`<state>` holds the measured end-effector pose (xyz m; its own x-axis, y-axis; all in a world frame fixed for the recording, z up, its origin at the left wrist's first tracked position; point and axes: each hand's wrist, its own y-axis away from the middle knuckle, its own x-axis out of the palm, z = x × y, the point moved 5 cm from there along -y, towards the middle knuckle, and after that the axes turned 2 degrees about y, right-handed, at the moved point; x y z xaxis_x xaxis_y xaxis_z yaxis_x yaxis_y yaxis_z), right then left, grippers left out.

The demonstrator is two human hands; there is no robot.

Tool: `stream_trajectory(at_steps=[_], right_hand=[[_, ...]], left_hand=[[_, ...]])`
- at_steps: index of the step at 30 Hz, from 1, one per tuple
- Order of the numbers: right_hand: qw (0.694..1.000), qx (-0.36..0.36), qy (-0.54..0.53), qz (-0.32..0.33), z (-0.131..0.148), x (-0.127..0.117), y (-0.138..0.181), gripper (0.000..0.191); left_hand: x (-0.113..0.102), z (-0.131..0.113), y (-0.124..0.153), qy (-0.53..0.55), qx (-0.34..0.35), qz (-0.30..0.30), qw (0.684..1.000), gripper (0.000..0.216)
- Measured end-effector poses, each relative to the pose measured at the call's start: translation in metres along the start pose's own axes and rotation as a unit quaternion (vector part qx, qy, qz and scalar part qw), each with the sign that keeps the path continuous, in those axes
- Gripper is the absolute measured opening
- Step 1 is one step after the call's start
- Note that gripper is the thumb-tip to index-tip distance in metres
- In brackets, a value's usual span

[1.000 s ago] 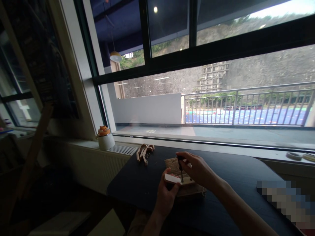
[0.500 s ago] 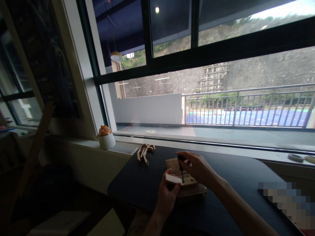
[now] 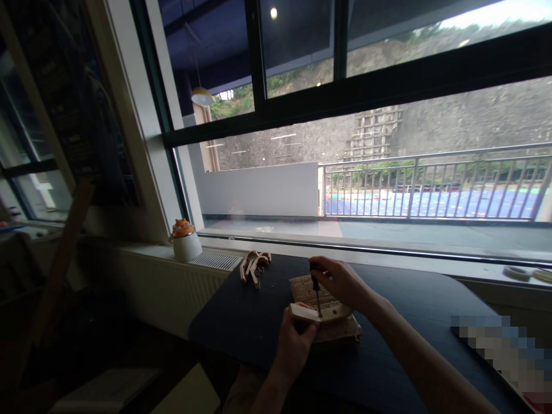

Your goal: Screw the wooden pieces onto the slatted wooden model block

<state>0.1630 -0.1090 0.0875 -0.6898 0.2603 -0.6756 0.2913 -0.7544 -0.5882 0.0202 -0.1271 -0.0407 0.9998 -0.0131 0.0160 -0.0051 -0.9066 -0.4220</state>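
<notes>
Got my left hand [image 3: 295, 344] pinching a bent wooden piece [image 3: 304, 313] over a ridged wooden slab [image 3: 336, 330], toward the table's [image 3: 233, 325] near edge. Right hand's [image 3: 345, 286] gripping a screwdriver [image 3: 315, 283], tip down at the piece. More curved wooden bits [image 3: 249, 268] by the far left corner.

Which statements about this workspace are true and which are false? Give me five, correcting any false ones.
1. The right hand has a screwdriver in its grip. True.
2. The left hand holds nothing. False: the left hand holds a pale wooden piece.
3. The screwdriver points down at that piece. True.
4. Curved wooden parts lie on the dark table. True.
5. The orange-topped jar stands on the table. False: the jar stands on the white ledge.
</notes>
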Motion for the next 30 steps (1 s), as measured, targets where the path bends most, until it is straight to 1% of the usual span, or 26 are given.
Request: stream_trajectory(at_steps=[5,9,13,16,20,23,30], right_hand=[[1.000,0.008,-0.003,-0.001,0.001,0.001,0.000,0.032],[1.000,0.008,0.001,-0.003,0.005,0.000,0.001,0.027],[1.000,0.010,0.010,-0.010,0.009,-0.002,0.003,0.026],[1.000,0.006,0.009,-0.003,0.010,-0.003,0.008,0.026],[1.000,0.008,0.006,0.012,0.005,-0.001,0.014,0.032],[1.000,0.018,0.012,0.004,-0.001,0.001,0.014,0.038],[0.999,0.028,0.033,-0.013,-0.008,0.003,0.009,0.038]], left_hand=[[-0.001,0.000,0.000,-0.018,0.013,-0.006,1.000,0.028],[-0.001,-0.002,0.001,-0.022,0.025,-0.007,0.999,0.027],[-0.001,-0.001,0.001,-0.018,0.022,-0.009,1.000,0.027],[-0.001,0.000,0.001,-0.021,0.024,-0.011,0.999,0.027],[-0.001,0.000,0.001,-0.024,0.021,-0.011,0.999,0.026],[0.000,-0.001,0.001,-0.026,0.017,-0.007,0.999,0.026],[0.001,-0.001,0.001,-0.033,0.014,0.006,0.999,0.026]])
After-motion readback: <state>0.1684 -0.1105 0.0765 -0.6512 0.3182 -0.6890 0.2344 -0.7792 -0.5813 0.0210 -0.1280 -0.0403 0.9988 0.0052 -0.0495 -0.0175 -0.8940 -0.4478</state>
